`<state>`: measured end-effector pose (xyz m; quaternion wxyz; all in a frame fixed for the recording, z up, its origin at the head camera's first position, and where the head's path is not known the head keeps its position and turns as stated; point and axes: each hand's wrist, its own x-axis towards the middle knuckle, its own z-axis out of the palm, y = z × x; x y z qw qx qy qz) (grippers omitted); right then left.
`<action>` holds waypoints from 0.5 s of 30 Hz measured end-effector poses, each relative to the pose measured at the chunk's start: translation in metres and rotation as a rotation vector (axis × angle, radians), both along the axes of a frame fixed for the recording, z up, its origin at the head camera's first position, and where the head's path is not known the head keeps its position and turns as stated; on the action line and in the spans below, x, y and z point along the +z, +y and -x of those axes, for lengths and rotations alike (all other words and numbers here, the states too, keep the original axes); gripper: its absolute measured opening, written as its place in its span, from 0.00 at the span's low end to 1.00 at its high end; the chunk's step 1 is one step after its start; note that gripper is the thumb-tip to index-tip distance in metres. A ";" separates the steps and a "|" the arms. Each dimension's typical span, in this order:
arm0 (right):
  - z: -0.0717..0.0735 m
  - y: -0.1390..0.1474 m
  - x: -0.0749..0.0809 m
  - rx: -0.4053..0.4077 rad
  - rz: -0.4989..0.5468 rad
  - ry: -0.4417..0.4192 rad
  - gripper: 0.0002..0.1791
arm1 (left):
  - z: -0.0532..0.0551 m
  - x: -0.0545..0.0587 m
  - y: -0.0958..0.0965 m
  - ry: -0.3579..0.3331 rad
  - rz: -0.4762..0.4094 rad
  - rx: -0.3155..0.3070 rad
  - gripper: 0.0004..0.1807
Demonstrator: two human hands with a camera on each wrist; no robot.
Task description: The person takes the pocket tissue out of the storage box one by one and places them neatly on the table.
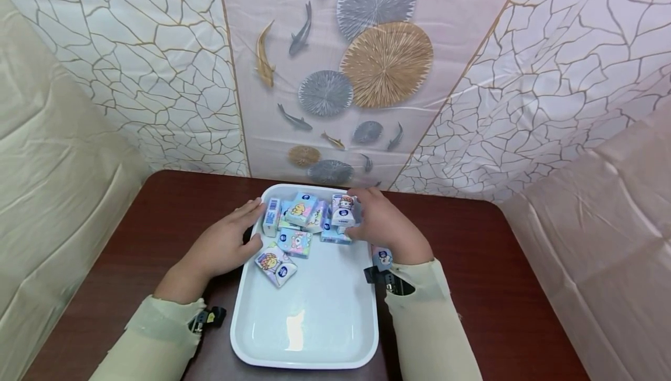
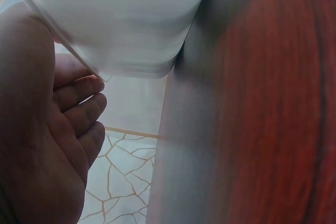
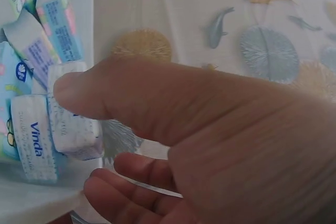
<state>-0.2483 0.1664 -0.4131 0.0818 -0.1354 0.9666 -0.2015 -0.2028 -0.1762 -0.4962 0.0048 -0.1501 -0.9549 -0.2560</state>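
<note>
A white tray [image 1: 325, 323] holds several small printed tissue packs, bunched toward its far end. My right hand [image 1: 388, 223] reaches over the far right rim and pinches a white tissue pack [image 1: 343, 211] with a cartoon print. In the right wrist view the thumb [image 3: 79, 95] lies against this pack; the index finger is hidden. A blue-edged pack marked Vinda [image 3: 35, 140] stands right beside it. My left hand [image 1: 222, 244] rests at the left rim with relaxed fingers [image 2: 79, 95] along the tray's outer edge, holding no pack.
Nearer in the tray lie a purple-white pack [image 1: 276, 264] and a pink-blue pack [image 1: 295, 242]. Another blue pack [image 1: 381, 257] lies outside the tray by the right wrist. The dark red wooden table [image 1: 503, 288] meets a patterned cloth wall [image 1: 314, 130].
</note>
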 end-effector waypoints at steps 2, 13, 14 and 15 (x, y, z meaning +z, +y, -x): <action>0.003 -0.001 -0.002 0.001 -0.013 0.000 0.51 | 0.000 0.000 0.000 -0.001 -0.001 0.001 0.41; 0.012 -0.011 -0.011 -0.049 -0.058 -0.023 0.52 | -0.001 0.001 -0.001 -0.006 -0.003 0.002 0.40; 0.012 -0.011 -0.012 -0.054 -0.059 -0.025 0.52 | -0.001 0.001 -0.001 -0.004 -0.004 0.001 0.40; 0.013 -0.011 -0.013 -0.058 -0.057 -0.026 0.52 | -0.001 0.002 -0.001 -0.001 -0.004 -0.001 0.40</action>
